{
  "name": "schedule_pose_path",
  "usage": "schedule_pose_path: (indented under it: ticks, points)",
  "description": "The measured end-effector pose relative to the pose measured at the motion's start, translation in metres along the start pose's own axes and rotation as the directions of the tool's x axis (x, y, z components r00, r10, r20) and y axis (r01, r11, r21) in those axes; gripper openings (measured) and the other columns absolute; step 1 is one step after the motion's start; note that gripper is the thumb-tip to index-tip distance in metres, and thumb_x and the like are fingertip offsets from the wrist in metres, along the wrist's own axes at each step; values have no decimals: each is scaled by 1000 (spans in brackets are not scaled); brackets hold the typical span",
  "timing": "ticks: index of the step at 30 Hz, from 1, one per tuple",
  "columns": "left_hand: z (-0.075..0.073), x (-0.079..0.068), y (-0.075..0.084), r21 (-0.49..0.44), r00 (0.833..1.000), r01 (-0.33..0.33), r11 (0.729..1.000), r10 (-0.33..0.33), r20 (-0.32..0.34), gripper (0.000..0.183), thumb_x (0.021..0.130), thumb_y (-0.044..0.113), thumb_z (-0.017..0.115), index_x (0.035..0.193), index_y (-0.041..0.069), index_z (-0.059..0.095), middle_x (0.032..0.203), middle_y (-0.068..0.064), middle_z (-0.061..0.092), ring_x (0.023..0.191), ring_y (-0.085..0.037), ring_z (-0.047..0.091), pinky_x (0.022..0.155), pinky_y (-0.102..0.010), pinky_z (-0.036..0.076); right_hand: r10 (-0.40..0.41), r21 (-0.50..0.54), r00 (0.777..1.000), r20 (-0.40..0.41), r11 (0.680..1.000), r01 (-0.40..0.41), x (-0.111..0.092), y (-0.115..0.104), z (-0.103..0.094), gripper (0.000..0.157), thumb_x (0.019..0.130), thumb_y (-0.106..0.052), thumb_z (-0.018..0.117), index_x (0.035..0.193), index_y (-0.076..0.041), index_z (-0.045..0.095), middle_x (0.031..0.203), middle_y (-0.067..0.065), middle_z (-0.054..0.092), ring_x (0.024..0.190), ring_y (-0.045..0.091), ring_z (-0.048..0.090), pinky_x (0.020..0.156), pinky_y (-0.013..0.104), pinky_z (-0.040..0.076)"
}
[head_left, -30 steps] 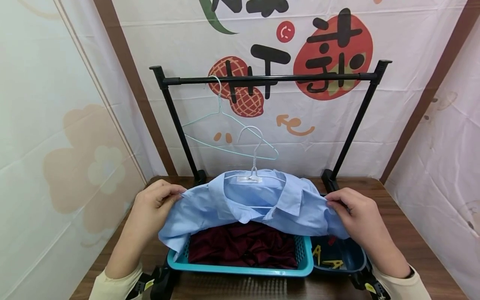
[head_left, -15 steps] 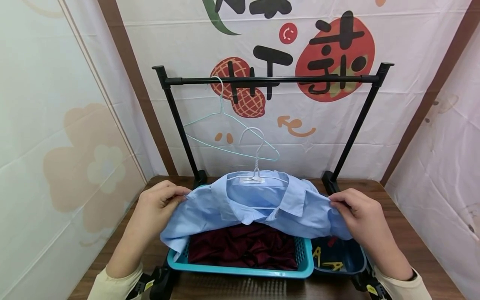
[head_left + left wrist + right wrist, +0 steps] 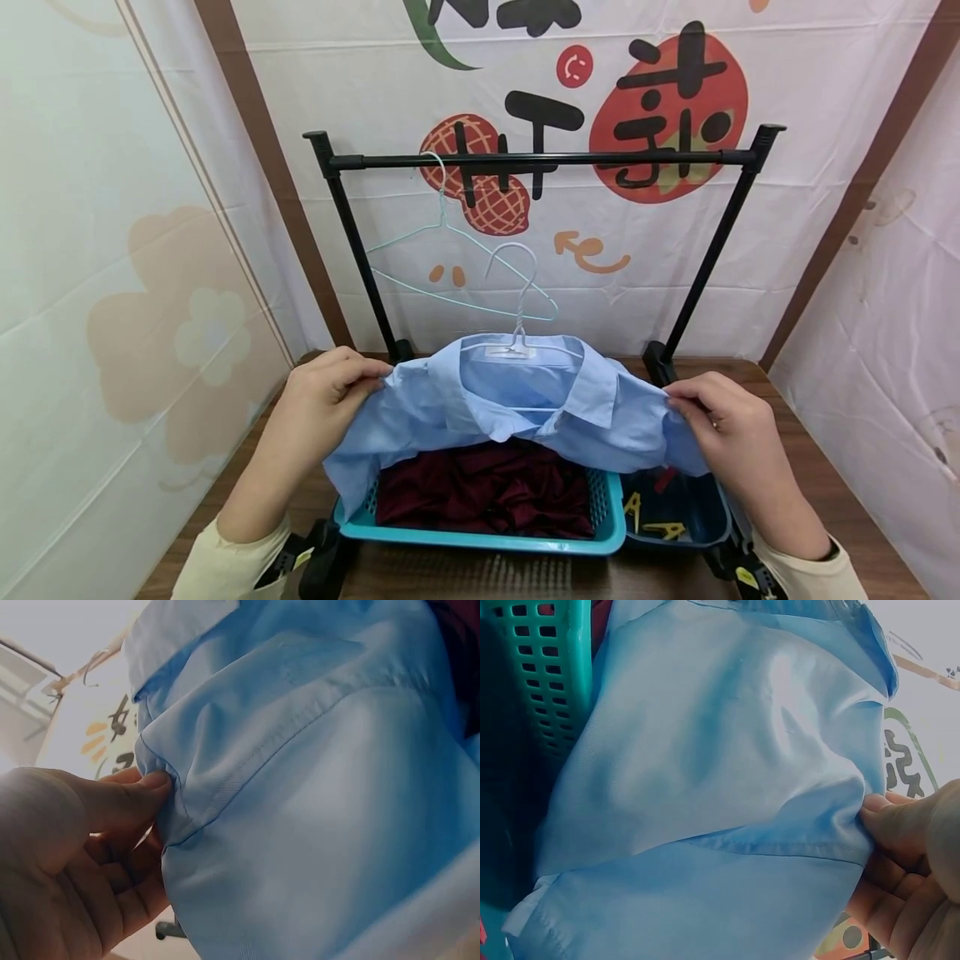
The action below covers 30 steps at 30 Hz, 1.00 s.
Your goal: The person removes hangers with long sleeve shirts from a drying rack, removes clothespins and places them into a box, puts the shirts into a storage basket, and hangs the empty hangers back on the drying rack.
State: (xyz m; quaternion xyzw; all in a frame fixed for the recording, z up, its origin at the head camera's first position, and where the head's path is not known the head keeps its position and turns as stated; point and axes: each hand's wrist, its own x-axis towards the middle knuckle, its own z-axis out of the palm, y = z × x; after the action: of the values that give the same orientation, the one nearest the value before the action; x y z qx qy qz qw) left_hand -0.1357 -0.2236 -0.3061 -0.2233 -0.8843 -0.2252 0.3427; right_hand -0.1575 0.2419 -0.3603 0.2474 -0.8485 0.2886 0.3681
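A light blue collared shirt [image 3: 442, 408] is spread on a white wire hanger [image 3: 519, 310], whose hook stands up above the collar. My left hand [image 3: 327, 402] pinches the shirt at its left shoulder between thumb and fingers; in the left wrist view the thumb presses the cloth near the sleeve seam. At the opposite shoulder my right hand [image 3: 731, 422] pinches the fabric the same way, and the right wrist view shows the thumb on the cloth by the seam. The hanger's arms are mostly hidden inside the shirt.
Below the shirt, a turquoise basket [image 3: 480, 542] holds dark red cloth [image 3: 487, 492]. A navy bin [image 3: 712, 521] beside it contains yellow clothespins [image 3: 665, 530]. Behind stands a black rack [image 3: 570, 158] with a mint green hanger [image 3: 442, 225] on its bar.
Both hands have shifted slightly right with the shirt, which stays pinched at the shoulders. The white hanger's hook and the collar have risen a little.
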Motion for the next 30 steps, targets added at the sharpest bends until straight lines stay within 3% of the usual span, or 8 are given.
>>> schedule_pose_path:
  ticks: [7, 15, 19, 30]
  points:
    - [4, 10, 14, -67, 999, -16, 998, 18, 30, 24, 83, -3, 81, 99, 15, 80, 89, 6, 71, 76, -5, 59, 67, -11, 42, -15, 14, 1000, 8, 1000, 15, 0, -3, 0, 34, 78, 15, 80, 96, -14, 77, 92, -4, 73, 83, 5, 63, 78, 3, 45]
    - [8, 19, 26, -96, 999, -23, 995, 25, 22, 23, 85, -1, 81, 101, 15, 80, 91, 9, 70, 79, -4, 59, 68, -12, 43, -7, 11, 1000, 3, 1000, 7, 1, -6, -2, 31, 79, 13, 80, 97, -13, 77, 92, -2, 74, 83, 7, 65, 82, 1, 43]
    - [11, 23, 32, -122, 999, -41, 992, 43, 17, 23, 85, -2, 80, 101, 14, 80, 91, 4, 71, 78, -6, 60, 67, -12, 43, -15, 15, 1000, 9, 1000, 15, 2, -7, -2, 29, 81, 13, 79, 97, -12, 77, 92, 0, 74, 84, 8, 64, 83, 1, 42]
    - [23, 34, 50, -147, 998, -53, 988, 57, 25, 19, 87, 2, 80, 100, 15, 81, 92, 7, 72, 80, -4, 60, 68, -16, 47, -66, 39, 998, 15, 997, 65, 0, -7, 2, 30, 78, 15, 80, 97, -9, 77, 92, -2, 72, 83, 8, 64, 79, 4, 45]
